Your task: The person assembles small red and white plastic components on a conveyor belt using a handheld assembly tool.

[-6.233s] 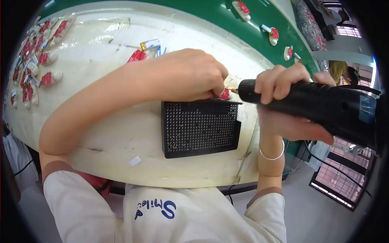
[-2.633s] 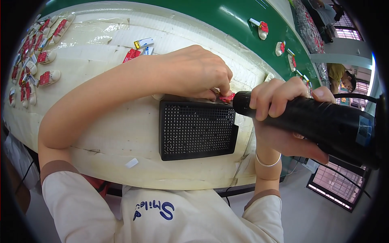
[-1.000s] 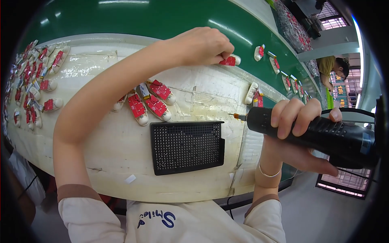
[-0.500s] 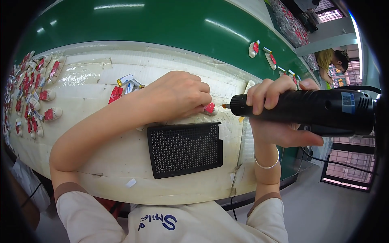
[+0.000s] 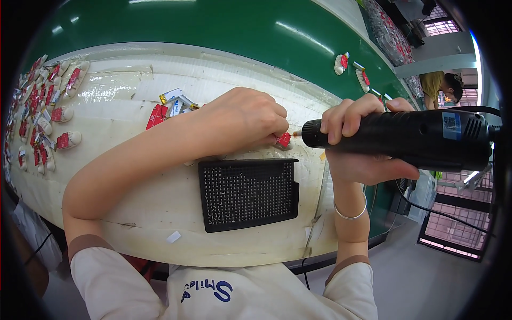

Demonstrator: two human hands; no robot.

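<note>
My right hand (image 5: 354,125) is wrapped around a black electric screwdriver (image 5: 421,133), held level with its bit toward the left. The bit's tip meets or nearly meets a red circuit board (image 5: 284,140) seated in a small white plastic part. My left hand (image 5: 250,120) pinches that part against the table, its fingers hiding most of it. Just below lies a black tray (image 5: 205,200) whose grid of holes is dotted with small screws. Behind my left forearm are loose silvery cells (image 5: 173,96) and a red board (image 5: 156,116).
Many white parts with red boards (image 5: 61,114) crowd the table's left end. A few similar pieces (image 5: 341,63) lie on the green surface (image 5: 224,29) at the far right. A white scrap (image 5: 174,237) sits near the front edge. Another person (image 5: 440,88) is at the far right.
The screwdriver bit has closed the small gap to the red board in my left hand. The whole view has shifted slightly.
</note>
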